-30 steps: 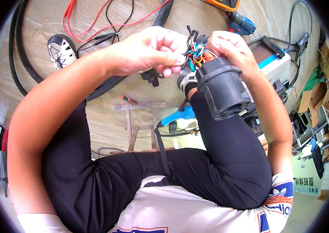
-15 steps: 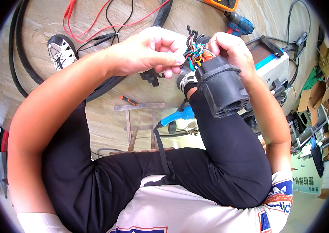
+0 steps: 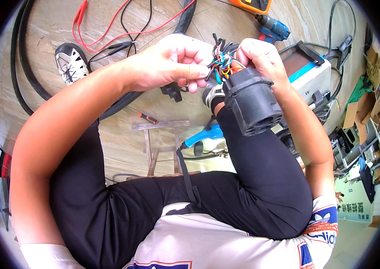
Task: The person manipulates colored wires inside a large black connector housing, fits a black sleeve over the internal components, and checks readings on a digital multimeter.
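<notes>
A black round plastic connector housing [image 3: 255, 105] is held up over my right knee, its open round sockets facing down. From its upper end spreads a bundle of thin coloured wires [image 3: 224, 63], blue, yellow, orange, red and black. My left hand [image 3: 178, 62] has thumb and forefinger pinched on a dark wire at the bundle's left side, the other fingers curled. On the opposite side, my right hand [image 3: 264, 58] is closed with its fingertips at the wires and its palm edge beside the housing. What those fingertips grip is partly hidden.
Red and black test leads [image 3: 129, 33] lie on the floor ahead, with a thick black cable [image 3: 19, 67] curving at left. A blue cordless drill [image 3: 274, 30], an orange-cased meter [image 3: 257, 4] and a white box [image 3: 313, 78] are at right. A small wooden stool [image 3: 160, 126] stands between my legs.
The housing and my right hand have shifted slightly left. Both hands stay closed at the wires, and the left pinch has barely moved.
</notes>
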`<state>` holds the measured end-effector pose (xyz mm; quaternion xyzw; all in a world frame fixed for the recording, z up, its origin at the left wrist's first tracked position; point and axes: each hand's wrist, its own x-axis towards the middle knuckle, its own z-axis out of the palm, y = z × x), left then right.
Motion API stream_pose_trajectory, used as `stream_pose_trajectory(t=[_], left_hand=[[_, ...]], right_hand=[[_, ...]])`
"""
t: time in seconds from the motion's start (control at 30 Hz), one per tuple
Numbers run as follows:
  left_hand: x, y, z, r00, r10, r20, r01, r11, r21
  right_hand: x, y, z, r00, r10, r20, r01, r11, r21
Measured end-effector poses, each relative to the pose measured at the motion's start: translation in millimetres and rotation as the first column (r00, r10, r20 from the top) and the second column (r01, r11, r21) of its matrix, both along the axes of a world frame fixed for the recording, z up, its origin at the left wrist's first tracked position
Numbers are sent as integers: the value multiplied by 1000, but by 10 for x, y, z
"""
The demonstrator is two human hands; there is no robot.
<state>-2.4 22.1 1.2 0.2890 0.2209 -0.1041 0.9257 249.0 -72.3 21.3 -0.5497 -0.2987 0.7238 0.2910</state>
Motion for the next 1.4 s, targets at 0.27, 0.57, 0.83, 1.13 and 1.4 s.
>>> stream_pose_trajectory(t=[0.27, 0.57, 0.83, 1.13, 1.4], left_hand=[[11, -5, 22, 1000, 1, -20, 0, 999, 40], [24, -3, 17, 1000, -3, 14, 3, 998, 56], [33, -3, 1, 1000, -16, -9, 17, 998, 58], [121, 67, -1, 989, -124, -84, 129, 990, 51], [229, 144, 138, 970, -177, -165, 224, 915, 335]], right_hand=[[-8, 46, -10, 999, 43, 9, -43, 999, 9], [-1, 64, 12, 998, 69, 7, -69, 998, 10], [-22, 79, 48, 996, 77, 49, -77, 997, 4], [-24, 157, 43, 999, 41, -9, -42, 996, -76], [-82, 186, -52, 992, -87, -92, 69, 980, -185]])
